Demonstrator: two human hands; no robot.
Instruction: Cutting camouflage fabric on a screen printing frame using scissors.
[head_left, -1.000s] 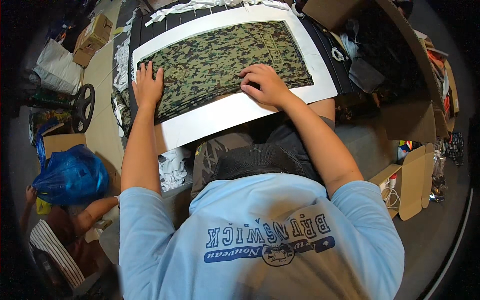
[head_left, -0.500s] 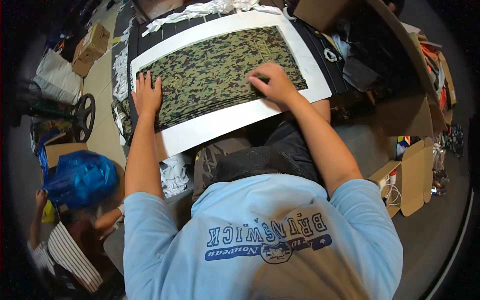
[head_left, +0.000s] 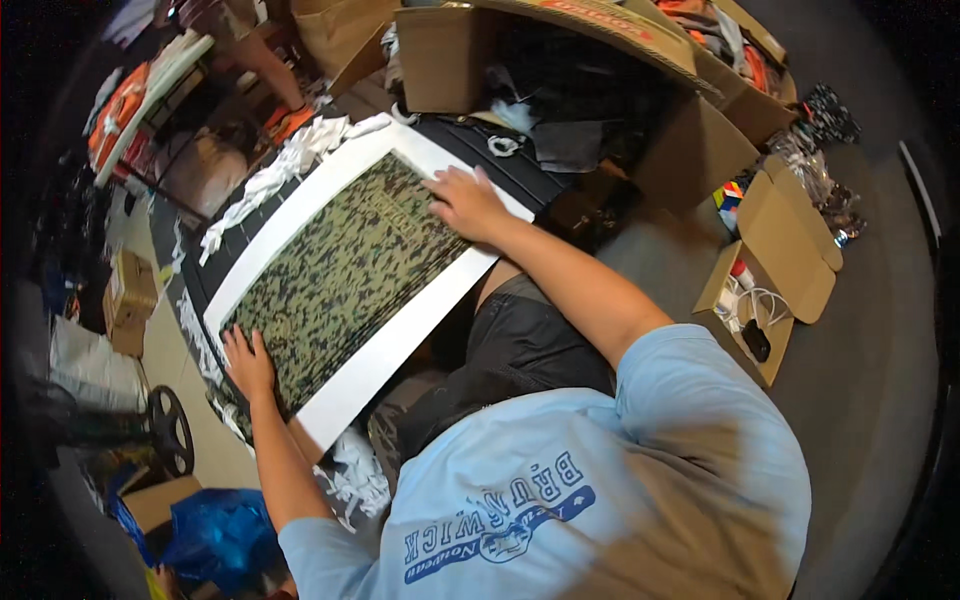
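A layered stack of camouflage fabric (head_left: 325, 285) lies on a white board (head_left: 355, 390), over a black slatted surface (head_left: 215, 280) near my lap. My left hand (head_left: 250, 365) lies open on the left end of the fabric, fingers spread along its edge. My right hand (head_left: 465, 205) is open at the far right part of the fabric, fingers resting by its edge and the white board. Neither hand grips anything that I can see.
White crumpled strips (head_left: 295, 160) line the surface's far side. Open cardboard boxes (head_left: 450, 60) stand behind, and a small box with cables (head_left: 790, 230) sits right. At left are a black wheel (head_left: 170, 430) and blue bag (head_left: 220, 535). A person's leg (head_left: 265, 70) shows beyond.
My view has swung to the right. My right hand has moved from the middle-right of the fabric toward its far right edge. My left hand stays on the left end.
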